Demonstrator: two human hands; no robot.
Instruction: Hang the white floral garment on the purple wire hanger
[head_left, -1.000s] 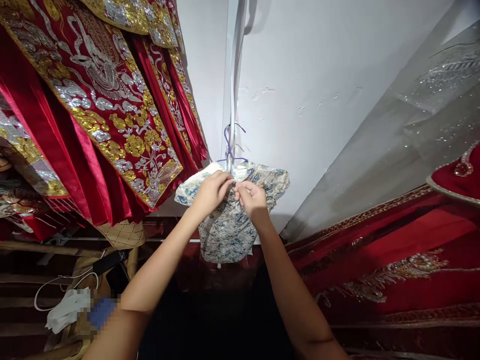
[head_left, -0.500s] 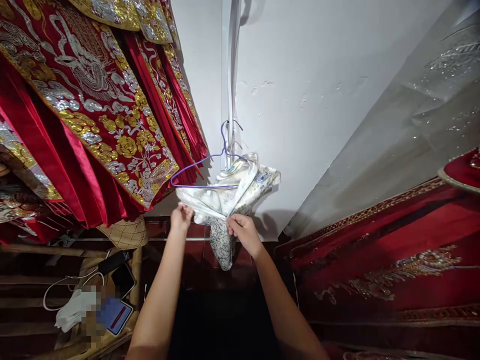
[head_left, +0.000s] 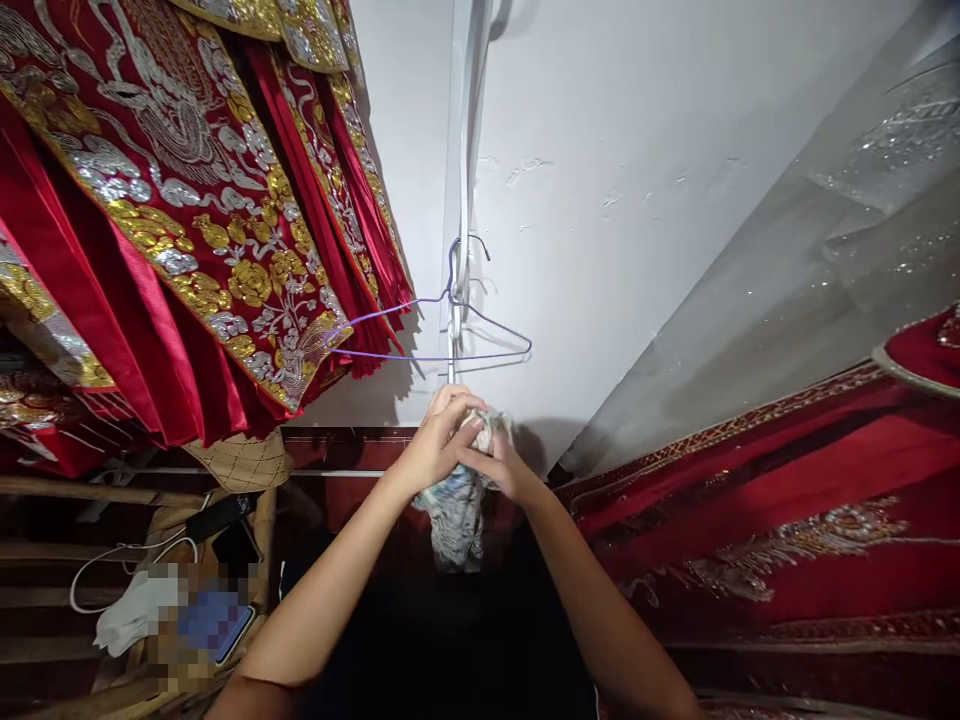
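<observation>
Since the purple hanger (head_left: 451,295) has been cleared, the patterned garment (head_left: 456,530) is now bunched below it, grasped by the left hand (head_left: 438,442) and right hand (head_left: 508,468) (removal is judged complete).

Room right of hanger (head_left: 420,358), garment (head_left: 225,220) left

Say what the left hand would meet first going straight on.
The left hand would first meet the bunched, pale, blue-patterned fabric garment it appears to hold, then probably the right hand; depth is unclear.
</observation>
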